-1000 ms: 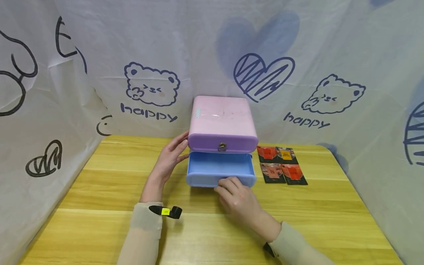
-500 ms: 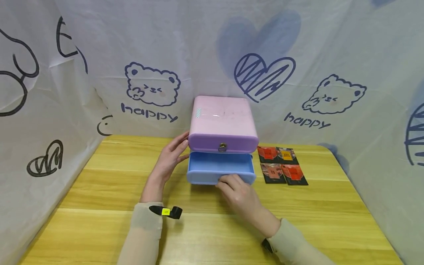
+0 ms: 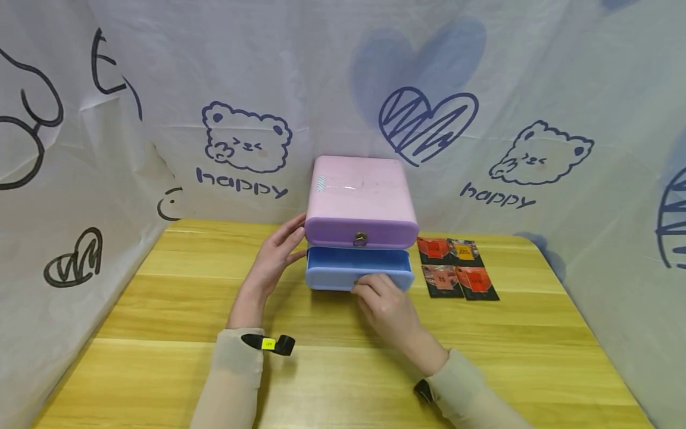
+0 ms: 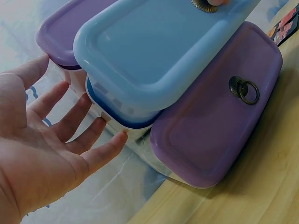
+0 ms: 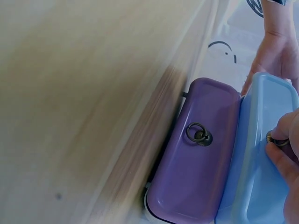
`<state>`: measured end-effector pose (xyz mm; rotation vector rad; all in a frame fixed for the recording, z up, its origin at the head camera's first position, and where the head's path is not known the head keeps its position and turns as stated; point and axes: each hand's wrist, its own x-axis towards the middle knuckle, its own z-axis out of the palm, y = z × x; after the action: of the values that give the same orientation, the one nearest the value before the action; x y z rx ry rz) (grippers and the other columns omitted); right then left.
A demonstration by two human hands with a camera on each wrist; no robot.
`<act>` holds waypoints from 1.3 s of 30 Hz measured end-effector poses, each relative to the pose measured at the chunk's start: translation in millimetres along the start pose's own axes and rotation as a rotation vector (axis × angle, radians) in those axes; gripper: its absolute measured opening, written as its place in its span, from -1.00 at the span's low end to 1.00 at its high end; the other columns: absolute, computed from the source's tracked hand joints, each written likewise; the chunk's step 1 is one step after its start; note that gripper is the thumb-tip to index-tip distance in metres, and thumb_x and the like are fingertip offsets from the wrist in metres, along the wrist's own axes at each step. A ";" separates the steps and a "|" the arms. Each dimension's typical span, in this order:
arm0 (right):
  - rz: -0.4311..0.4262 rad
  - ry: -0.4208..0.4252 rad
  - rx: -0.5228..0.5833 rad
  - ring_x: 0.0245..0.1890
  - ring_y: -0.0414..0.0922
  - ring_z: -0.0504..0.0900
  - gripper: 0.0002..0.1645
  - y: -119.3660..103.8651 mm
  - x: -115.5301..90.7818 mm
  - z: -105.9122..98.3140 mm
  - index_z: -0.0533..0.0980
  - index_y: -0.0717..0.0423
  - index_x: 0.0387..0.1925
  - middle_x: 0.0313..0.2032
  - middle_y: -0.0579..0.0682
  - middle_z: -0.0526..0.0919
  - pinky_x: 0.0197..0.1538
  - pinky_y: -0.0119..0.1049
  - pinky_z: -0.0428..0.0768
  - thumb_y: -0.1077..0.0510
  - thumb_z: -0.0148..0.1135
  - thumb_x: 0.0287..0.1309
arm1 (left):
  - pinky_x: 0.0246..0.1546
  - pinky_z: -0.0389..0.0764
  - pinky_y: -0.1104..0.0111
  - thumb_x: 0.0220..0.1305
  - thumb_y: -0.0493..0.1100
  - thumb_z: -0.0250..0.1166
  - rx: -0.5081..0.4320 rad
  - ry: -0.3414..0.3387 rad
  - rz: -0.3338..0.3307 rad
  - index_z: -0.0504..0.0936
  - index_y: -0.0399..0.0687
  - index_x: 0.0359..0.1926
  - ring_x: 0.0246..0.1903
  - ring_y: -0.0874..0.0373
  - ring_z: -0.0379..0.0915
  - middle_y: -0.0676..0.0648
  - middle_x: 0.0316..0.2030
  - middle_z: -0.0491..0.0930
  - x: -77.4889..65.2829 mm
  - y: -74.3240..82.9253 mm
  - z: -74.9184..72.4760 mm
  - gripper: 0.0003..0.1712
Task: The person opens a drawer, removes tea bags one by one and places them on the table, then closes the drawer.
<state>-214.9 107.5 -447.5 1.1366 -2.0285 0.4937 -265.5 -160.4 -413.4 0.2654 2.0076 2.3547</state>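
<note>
A small pink-topped drawer cabinet (image 3: pixel 361 187) stands at the back of the table. Its blue middle drawer (image 3: pixel 328 279) is partly pulled out, and the visible inside holds nothing. My right hand (image 3: pixel 393 313) pinches the brass ring pull (image 4: pixel 203 5) on that drawer's front. My left hand (image 3: pixel 270 256) has its fingers spread, with the fingertips against the cabinet's left side. Above the blue drawer is a closed purple drawer (image 3: pixel 332 232). Below it, the left wrist view shows another closed purple drawer (image 4: pixel 201 135) with a hanging ring pull (image 4: pixel 247 91).
Several dark square packets (image 3: pixel 442 280) with red and orange labels lie to the right of the cabinet on the wooden table (image 3: pixel 177 333). A white cloth (image 3: pixel 343 77) with bear and heart drawings hangs behind and along both sides.
The blue drawer has slid partway back into the cabinet, with my right hand moving forward on its pull. My left hand has stayed at the cabinet's side.
</note>
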 end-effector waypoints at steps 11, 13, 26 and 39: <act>0.066 0.017 0.004 -0.20 -0.01 0.64 -0.77 2.0 5.0 4.2 0.68 0.19 -0.25 -0.23 0.04 0.67 -0.08 -0.23 0.72 0.46 0.41 0.04 | 0.39 0.42 -0.10 0.61 -0.01 0.15 -0.005 -0.001 -0.003 0.31 -0.05 0.57 0.50 -0.02 0.18 -0.11 0.53 0.29 1.4 0.2 0.5 -0.37; 0.080 0.019 0.007 -0.20 -0.01 0.64 -0.78 2.1 5.9 4.9 0.68 0.19 -0.26 -0.24 0.04 0.67 -0.09 -0.23 0.71 0.47 0.40 0.05 | 0.39 0.43 -0.09 0.60 -0.01 0.16 -0.005 0.000 -0.001 0.31 -0.05 0.57 0.49 -0.02 0.19 -0.11 0.53 0.29 1.3 0.6 0.8 -0.37; 0.204 0.016 0.020 -0.19 -0.01 0.65 -0.78 0.7 8.6 7.1 0.70 0.18 -0.28 -0.24 0.03 0.69 -0.09 -0.21 0.74 0.45 0.48 0.04 | 0.38 0.46 -0.06 0.57 0.06 0.19 0.018 0.005 -0.022 0.34 0.01 0.56 0.46 -0.02 0.26 -0.07 0.51 0.32 -1.8 -3.1 2.5 -0.34; 0.258 0.033 0.047 -0.16 0.00 0.65 -0.81 4.8 15.4 12.8 0.70 0.20 -0.29 -0.24 0.03 0.68 -0.06 -0.18 0.73 0.45 0.46 0.06 | 0.41 0.40 -0.09 0.61 -0.03 0.14 -0.011 -0.001 -0.014 0.28 -0.07 0.58 0.48 -0.06 0.21 -0.13 0.53 0.27 -0.9 -0.8 0.5 -0.36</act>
<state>-229.4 93.4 -444.0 0.8906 -2.1556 0.6866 -264.6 -159.9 -414.2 0.2509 1.9887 2.3558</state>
